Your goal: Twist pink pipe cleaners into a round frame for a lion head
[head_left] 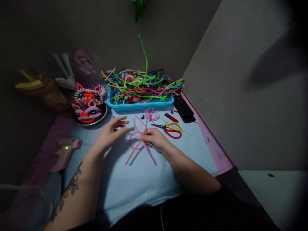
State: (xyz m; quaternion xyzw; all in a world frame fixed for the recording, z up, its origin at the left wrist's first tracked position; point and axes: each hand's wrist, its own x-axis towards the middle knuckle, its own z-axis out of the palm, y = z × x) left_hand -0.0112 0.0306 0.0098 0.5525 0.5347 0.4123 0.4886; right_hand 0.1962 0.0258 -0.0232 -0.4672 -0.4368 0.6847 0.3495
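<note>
Pink pipe cleaners [137, 148], crossed and partly bent into a loop, are pinched in my right hand [154, 138] over the middle of the table. Their loose ends stick out above and below the fingers. My left hand [113, 132] is just left of them, fingers apart and curved, with nothing in it. Behind my right hand lies a curled bunch of pink pipe cleaners [152, 114]. Scissors [166, 127] with one yellow and one red handle rest to the right of it.
A blue tray [141, 105] heaped with colourful pipe cleaners stands at the back. At left are a bowl [104, 113] holding fuzzy animal-faced figures and a pink glue gun [66, 154] with a green light. A red lighter [171, 117] and a black phone-like object [184, 110] lie at right.
</note>
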